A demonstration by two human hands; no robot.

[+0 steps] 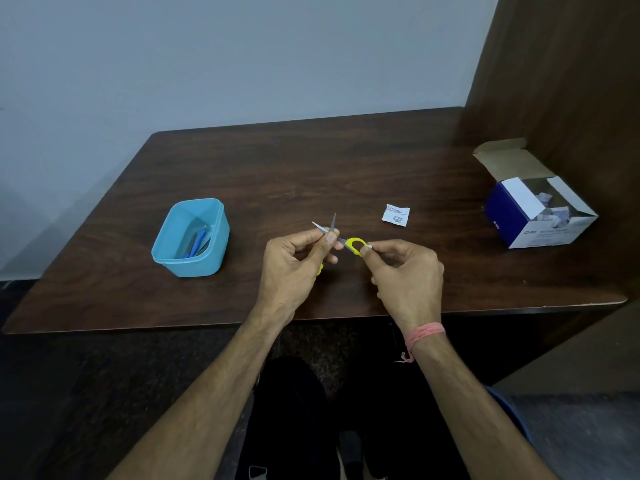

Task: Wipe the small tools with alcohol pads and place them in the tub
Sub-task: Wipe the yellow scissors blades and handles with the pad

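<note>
Small scissors [351,243] with yellow handles and spread grey blades hover above the middle of the table. My left hand [298,261] grips them near the pivot, the blade tips pointing up and away. My right hand [403,271] pinches a small white pad [369,246] against the yellow handle loop. A light blue tub [173,258] stands to the left and holds a blue-handled tool [197,242] and some grey metal pieces.
An empty torn pad wrapper [396,214] lies right of centre. An open blue and white box [538,211] of pads stands at the far right by a brown wooden panel [554,81]. The dark wooden table [277,168] ends just below my wrists.
</note>
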